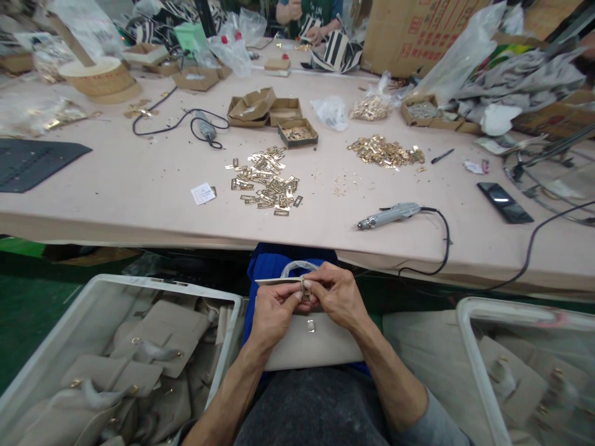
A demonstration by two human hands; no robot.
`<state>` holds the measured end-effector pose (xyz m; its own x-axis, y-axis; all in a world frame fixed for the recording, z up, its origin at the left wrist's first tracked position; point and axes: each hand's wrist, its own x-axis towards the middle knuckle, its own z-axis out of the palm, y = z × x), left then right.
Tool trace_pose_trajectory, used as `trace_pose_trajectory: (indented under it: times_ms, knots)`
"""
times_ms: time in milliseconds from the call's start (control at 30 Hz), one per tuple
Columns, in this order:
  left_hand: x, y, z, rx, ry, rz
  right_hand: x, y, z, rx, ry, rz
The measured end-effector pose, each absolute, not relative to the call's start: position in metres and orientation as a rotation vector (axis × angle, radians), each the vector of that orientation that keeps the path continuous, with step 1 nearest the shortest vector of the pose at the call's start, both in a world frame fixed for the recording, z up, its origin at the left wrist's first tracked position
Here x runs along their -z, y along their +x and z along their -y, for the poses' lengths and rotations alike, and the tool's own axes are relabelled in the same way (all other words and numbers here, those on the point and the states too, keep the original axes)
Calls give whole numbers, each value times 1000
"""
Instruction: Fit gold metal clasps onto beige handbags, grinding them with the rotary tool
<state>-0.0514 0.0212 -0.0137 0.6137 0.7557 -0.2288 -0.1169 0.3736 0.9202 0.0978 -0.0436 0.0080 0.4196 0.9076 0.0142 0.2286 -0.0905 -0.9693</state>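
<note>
A beige handbag (297,350) lies on my lap, its carry handle (297,266) wrapped in clear plastic. On the bag's front is a small square metal piece (311,326). The bag's flap (276,280) is lifted, seen nearly edge-on. My left hand (277,308) pinches the flap near its edge, with the thumb against a small gold-coloured metal fitting (305,292). From the other side, my right hand (338,296) is closed on the same fitting at the flap's edge. Both sets of fingertips meet there and partly hide it.
Ahead on the table (186,223) are an electric screwdriver (390,215), a pile of metal frames (269,183), gold-coloured parts (385,152), a box of small pieces (298,132) and a phone (504,202). Bins of bags (97,291) (465,334) flank me. A co-worker's hand (317,34) is opposite.
</note>
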Motion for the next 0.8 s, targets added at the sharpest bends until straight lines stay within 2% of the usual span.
trace_pose_trajectory:
  times_ms: [400,567,800]
  knots:
    - [17,-45,-17,-643,993,-849,-3,96,42,-742,-1701,1105]
    - [14,-37,-12,-710,946,-974,-10,84,58,-522,-1845,1086]
    - [10,-40,-12,-657,880,-999,0,84,69,-959,-1690,1042]
